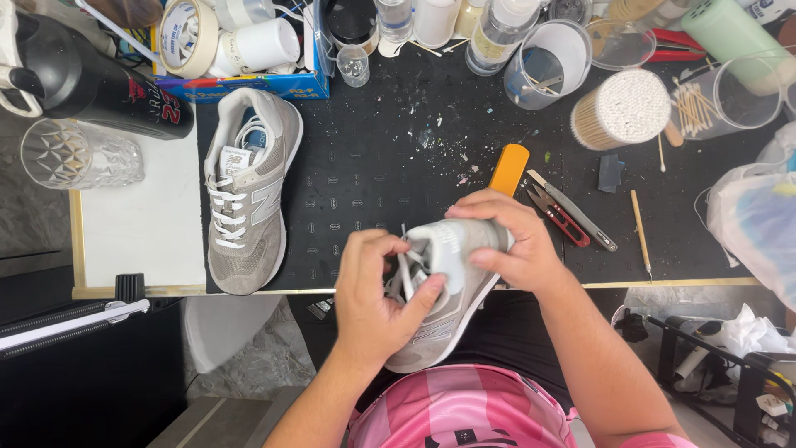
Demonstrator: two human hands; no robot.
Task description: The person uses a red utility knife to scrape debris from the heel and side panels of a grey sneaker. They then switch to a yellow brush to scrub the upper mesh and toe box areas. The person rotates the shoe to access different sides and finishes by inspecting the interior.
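Taking the black mat [373, 166] as landmark: off its left edge stand a cut-glass tumbler [79, 153] and a dark bottle [91, 83]. On the mat's left side lies a grey sneaker [249, 191], laced. At the mat's near edge, over the lap, the left hand [377, 299] pinches a white lace [405, 270] of the held sneaker [448, 290], grip closed; the right hand [506, 241] is clamped over its heel. The shoe looks light and soft-sided, best held at heel and sole. Right of it lie red snips [560, 216]; the surface's middle is open.

Bright even overhead light, soft shadows, sharp focus, slight wide-angle bending at edges
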